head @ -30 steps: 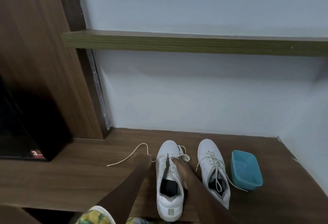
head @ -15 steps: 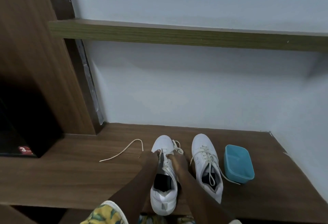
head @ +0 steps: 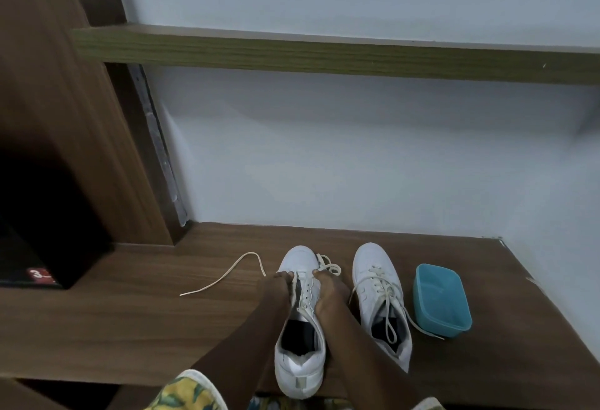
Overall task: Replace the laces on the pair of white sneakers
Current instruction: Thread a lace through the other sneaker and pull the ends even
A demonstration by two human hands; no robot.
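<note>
Two white sneakers are listed, toes toward the wall, on the wooden surface [head: 130, 328].

Held sneaker [head: 300, 361]: centre, flanked by both forearms. Its lace [head: 224, 276] is partly drawn out, with one end trailed left across the surface and loops laid right of the toe.

Left hand [head: 277, 287]: grip narrow, pinched on the lace at the left eyelet row.

Right hand [head: 329, 291]: grip narrow, pinched on the lace at the right row.

Second sneaker [head: 373, 266]: just beside, to the right, laced but untied.

Teal tub [head: 454, 318]: near, further right.
</note>
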